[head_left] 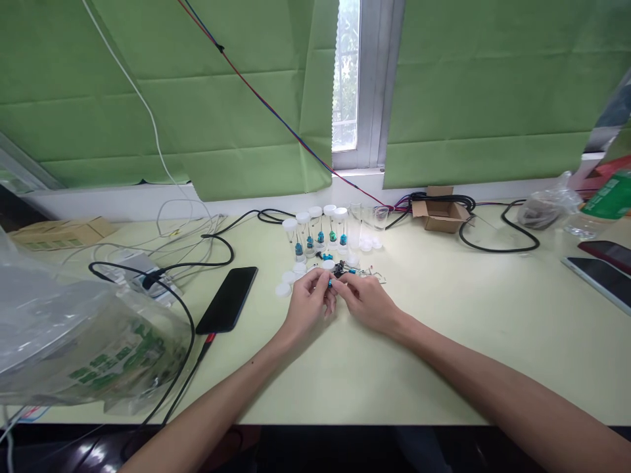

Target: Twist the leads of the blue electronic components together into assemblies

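Between the fingertips of my left hand (311, 294) and my right hand (363, 295) is a small blue part (330, 283), mostly covered by the fingers. Both hands are closed in a pinch around it, just above the table. Right behind them lie loose small parts (340, 268), some black and some blue, with thin metal pieces. White round caps (282, 290) lie to the left of my left hand. Farther back, several clear tubes with white lids (290, 225) stand upright in a group, each with a blue or green piece inside.
A black phone (227, 300) lies left of my hands, near a large plastic bag (89, 341) and black cables. An open cardboard box (440, 215) stands at the back right. Far right are more phones (599, 277) and a bottle (599, 207). Green blinds hang behind.
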